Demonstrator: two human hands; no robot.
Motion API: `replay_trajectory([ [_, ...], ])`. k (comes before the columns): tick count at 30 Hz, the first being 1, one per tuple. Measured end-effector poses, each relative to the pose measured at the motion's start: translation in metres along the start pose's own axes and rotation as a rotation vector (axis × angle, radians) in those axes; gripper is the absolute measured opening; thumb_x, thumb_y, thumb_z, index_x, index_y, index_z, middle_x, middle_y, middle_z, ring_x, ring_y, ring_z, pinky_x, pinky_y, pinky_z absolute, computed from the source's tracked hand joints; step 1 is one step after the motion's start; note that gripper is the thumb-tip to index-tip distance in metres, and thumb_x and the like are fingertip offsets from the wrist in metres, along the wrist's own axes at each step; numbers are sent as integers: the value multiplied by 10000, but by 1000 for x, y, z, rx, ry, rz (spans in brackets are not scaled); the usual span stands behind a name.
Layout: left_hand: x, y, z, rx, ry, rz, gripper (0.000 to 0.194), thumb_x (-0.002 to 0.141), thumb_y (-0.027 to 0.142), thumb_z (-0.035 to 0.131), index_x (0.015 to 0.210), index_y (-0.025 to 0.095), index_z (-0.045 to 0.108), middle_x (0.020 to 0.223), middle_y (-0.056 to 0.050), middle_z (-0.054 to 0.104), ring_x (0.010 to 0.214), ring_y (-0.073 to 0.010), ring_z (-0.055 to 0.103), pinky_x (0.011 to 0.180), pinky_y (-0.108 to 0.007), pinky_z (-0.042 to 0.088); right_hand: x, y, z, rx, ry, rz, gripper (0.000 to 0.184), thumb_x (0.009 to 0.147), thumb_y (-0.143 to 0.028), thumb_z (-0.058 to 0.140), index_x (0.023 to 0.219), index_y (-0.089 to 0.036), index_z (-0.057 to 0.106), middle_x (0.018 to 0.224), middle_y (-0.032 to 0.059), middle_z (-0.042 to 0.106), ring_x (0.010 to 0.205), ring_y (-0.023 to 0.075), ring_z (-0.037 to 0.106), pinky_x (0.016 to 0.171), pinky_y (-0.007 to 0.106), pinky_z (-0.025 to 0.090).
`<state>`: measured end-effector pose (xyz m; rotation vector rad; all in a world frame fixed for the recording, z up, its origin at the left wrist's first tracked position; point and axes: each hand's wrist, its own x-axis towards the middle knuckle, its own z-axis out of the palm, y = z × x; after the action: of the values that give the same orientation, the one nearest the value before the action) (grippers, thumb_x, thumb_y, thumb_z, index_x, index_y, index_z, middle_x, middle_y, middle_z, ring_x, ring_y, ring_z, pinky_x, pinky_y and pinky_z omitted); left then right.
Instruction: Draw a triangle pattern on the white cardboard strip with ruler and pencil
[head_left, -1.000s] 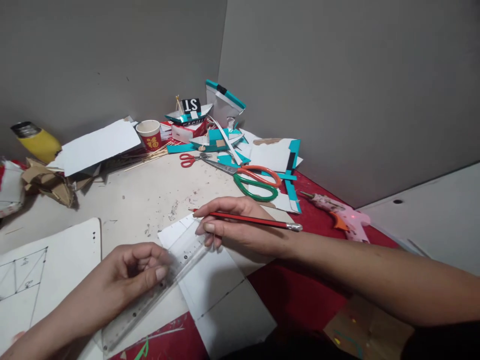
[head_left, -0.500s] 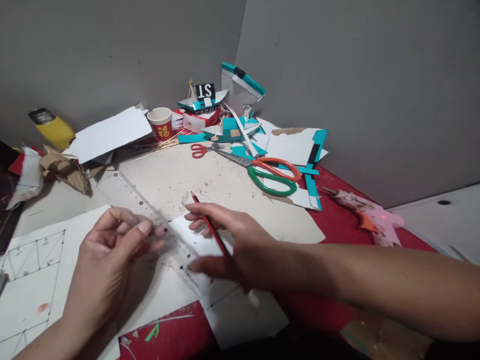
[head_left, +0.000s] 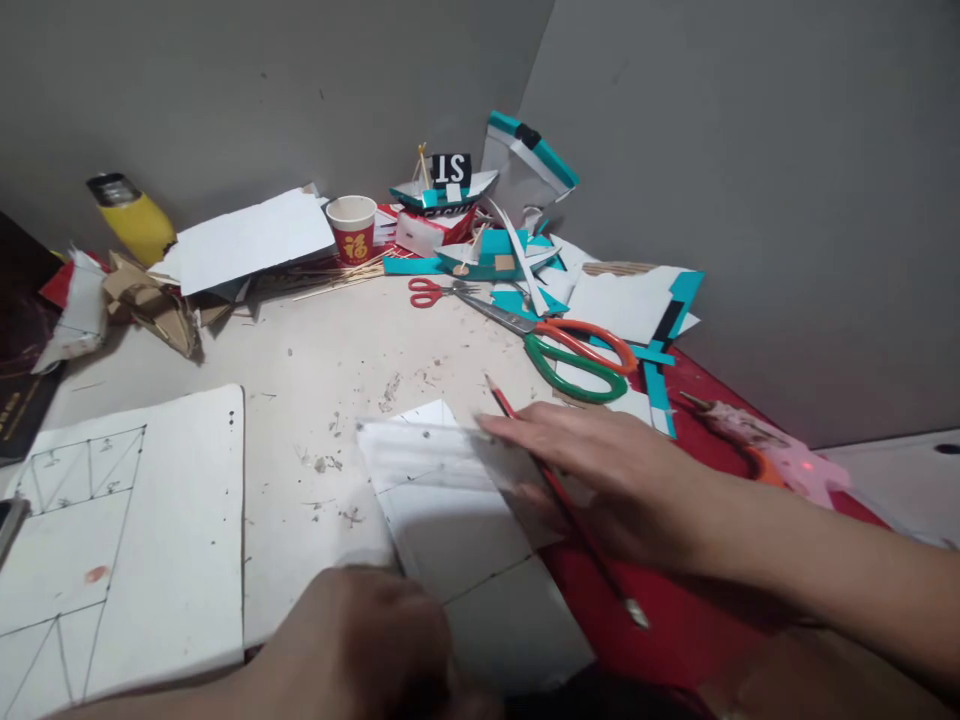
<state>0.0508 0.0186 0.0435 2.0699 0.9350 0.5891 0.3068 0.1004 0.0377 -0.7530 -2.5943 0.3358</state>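
Item: clear ruler point(head_left: 442, 458), flat, see-through and smeared by motion, lying across the far part of a white card point(head_left: 480, 530) on the near side of the table point(head_left: 337, 350), its right portion running in beneath the right hand point(head_left: 622, 470). Handling, as judged: light, fairly stiff along its length, slick on the faces, apt to skate over paper if pushed sideways; best taken by the two long edges near the middle, or pressed flat with spread fingertips at two well-parted places. Item: red-and-black pencil point(head_left: 553, 482), slanting across the right hand, point to the far left, metal end to the near right; held loosely between the fingers, which are partly extended and low over the ruler, though whether they also grip it cannot be told. Handling, as judged: very light, rigid, with a fragile point; best held on the shaft just behind the sharpened part. Item: white card, thin, marked with drawn lines, likely to bend or crease if pinched at one corner; better steadied with a flat palm. Item: left hand point(head_left: 382, 630), near edge, heavily blurred, fingers seemingly bent, contents impossible to tell. Surroundings: sheet with a drawn lattice point(head_left: 187, 520) to the left; large scissors point(head_left: 510, 318) on the far side; pink glue gun point(head_left: 817, 470) at right
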Motion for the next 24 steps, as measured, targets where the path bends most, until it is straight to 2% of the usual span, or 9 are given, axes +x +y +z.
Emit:
replay_trajectory([
  [2,-6,-5,12,428,97,333,231,948,214,547,746,161,645,672,-12,670,595,-130,625,545,-233,498,-13,10,-6,-22,-88,-36,467,923,-108,482,1382,-175,430,864,68,599,726,180,576,583,270,442],
  [3,-9,-8,17,623,150,425,150,933,181,565,830,147,669,777,-39,719,703,-159,670,642,-264,537,-18,12,-7,-22,-128,-47,457,931,-111,476,1382,-170,433,846,63,585,707,175,560,568,266,427],
  [4,-10,-11,20,788,198,469,104,914,165,585,922,128,682,897,-68,746,825,-189,692,746,-298,549,-21,14,-7,-19,-166,-59,451,934,-105,471,1380,-162,437,836,61,576,697,171,546,560,265,414],
  [7,-10,-18,24,1034,191,462,315,890,225,613,1151,52,645,1175,-142,712,1097,-271,646,963,-381,474,-21,15,-3,-4,-234,-85,457,918,-63,456,1366,-156,455,832,60,569,699,168,518,572,270,397],
  [9,-9,-19,24,1108,121,434,379,895,272,607,1180,22,630,1205,-165,699,1121,-300,632,995,-416,428,-18,16,-1,6,-240,-98,454,913,-60,450,1356,-157,465,837,61,567,711,170,511,587,278,394],
  [12,-9,-17,25,1171,60,378,352,908,287,598,1149,35,651,1181,-160,715,1091,-301,647,994,-439,397,-12,16,2,21,-217,-102,392,941,-128,478,1331,-167,485,831,50,556,702,167,498,577,275,371],
  [17,-10,-18,30,1170,65,321,352,958,306,539,1138,33,668,1167,-165,725,1102,-300,647,979,-431,393,-6,15,4,15,-239,-81,310,961,-215,509,1262,-158,553,844,59,558,694,171,499,573,278,346],
  [24,-8,-23,33,1136,69,283,403,976,340,506,1156,15,661,1174,-181,720,1116,-309,650,991,-427,395,-4,20,2,2,-262,-83,320,969,-214,494,1266,-124,572,866,88,567,734,194,524,610,294,382],
])
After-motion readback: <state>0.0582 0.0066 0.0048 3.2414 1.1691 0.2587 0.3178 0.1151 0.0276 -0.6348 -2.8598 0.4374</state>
